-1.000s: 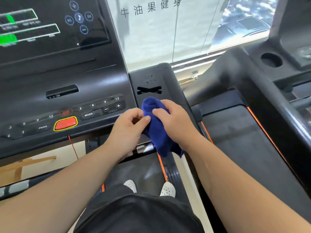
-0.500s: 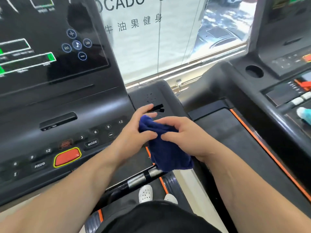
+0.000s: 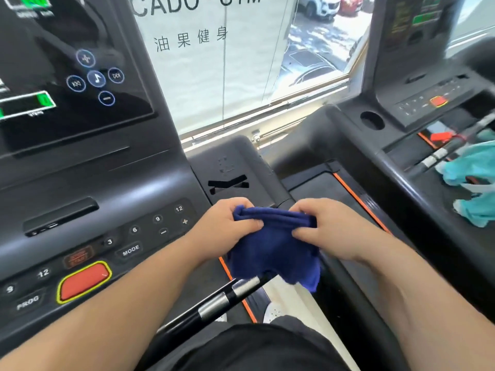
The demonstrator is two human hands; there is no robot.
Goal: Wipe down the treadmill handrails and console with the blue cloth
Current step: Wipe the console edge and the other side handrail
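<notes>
A folded blue cloth [image 3: 273, 250] hangs between my two hands in front of the treadmill console [image 3: 88, 183]. My left hand [image 3: 227, 227] pinches its upper left corner and my right hand [image 3: 326, 226] pinches its upper right corner, stretching the top edge flat. The cloth's lower part droops over the black handrail bar [image 3: 214, 303] with silver sensor bands. The console's button panel with a red stop button [image 3: 84, 281] lies left of my hands. The right handrail housing [image 3: 241, 167] sits just behind the cloth.
A second treadmill [image 3: 401, 108] stands to the right, with a teal cloth [image 3: 471, 178] draped on its bar. A window with gym lettering [image 3: 192, 38] is ahead. My white shoes [image 3: 276, 311] show below on the belt.
The view has tilted up. My hands moved apart and spread the bunched cloth into a flat fold, each now pinching one top corner.
</notes>
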